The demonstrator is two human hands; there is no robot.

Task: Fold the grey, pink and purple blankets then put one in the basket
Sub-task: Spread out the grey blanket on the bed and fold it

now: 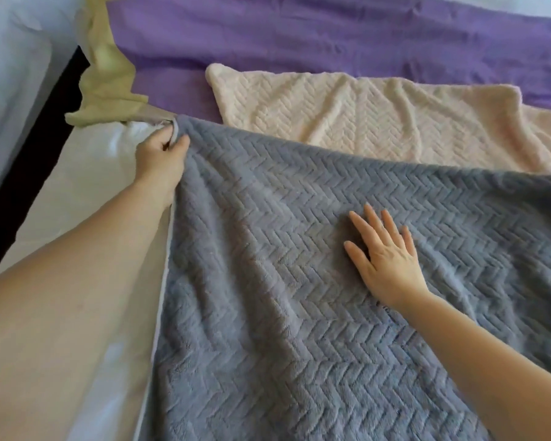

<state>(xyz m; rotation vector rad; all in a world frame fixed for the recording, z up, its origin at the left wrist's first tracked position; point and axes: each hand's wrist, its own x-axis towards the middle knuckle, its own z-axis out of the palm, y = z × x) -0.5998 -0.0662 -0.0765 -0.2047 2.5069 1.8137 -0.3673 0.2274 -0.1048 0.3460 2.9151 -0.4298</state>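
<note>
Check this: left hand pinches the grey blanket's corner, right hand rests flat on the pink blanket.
One slip: in the head view the right hand rests flat on the grey blanket, not the pink blanket. The left hand does pinch the grey blanket's corner.

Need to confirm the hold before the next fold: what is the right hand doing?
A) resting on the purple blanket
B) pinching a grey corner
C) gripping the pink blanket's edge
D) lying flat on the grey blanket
D: the right hand lies flat, fingers straight and spread, on the grey blanket, while the left hand pinches that blanket's far corner.
</note>
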